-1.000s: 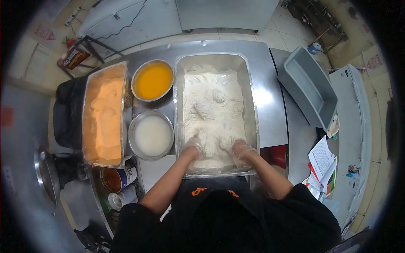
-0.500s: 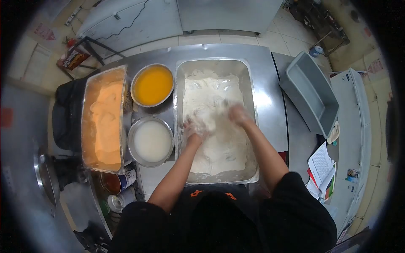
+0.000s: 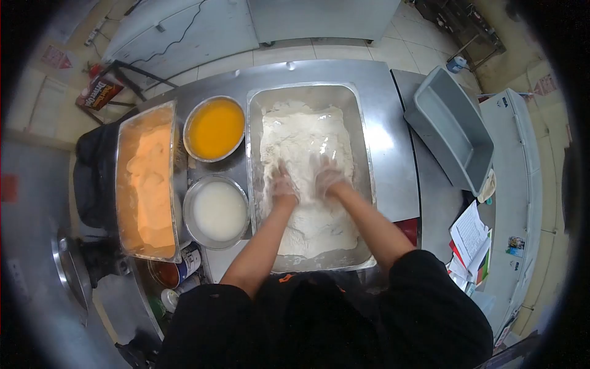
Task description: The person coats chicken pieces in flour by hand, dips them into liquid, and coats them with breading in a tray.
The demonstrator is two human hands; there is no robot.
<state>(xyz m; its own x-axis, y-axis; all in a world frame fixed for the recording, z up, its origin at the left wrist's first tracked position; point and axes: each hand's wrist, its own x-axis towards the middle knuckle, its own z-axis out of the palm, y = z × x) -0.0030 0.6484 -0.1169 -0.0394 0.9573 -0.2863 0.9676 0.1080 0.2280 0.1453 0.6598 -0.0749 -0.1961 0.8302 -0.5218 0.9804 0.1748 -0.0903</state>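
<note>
We judge that flour point(image 3: 307, 237) could scatter into the bowl point(image 3: 217, 246) at 8 o'clock of the tray point(image 3: 326, 258), should the left hand point(image 3: 283, 187) sweep briskly; at mid-tray, we see it and the right hand point(image 3: 331, 181) wide, fingers towards 12, the right's blurred

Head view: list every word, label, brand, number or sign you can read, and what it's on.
No text reads for certain.
Dark red printed box: large pale lettering, tilted and blurred.
White paper sheets: print too small.
Blue-and-white can: label too small.
Red-and-white wall sign: blurred.
White appliance: small labels, unreadable.
Black garment: orange marking, partly hidden.
</note>
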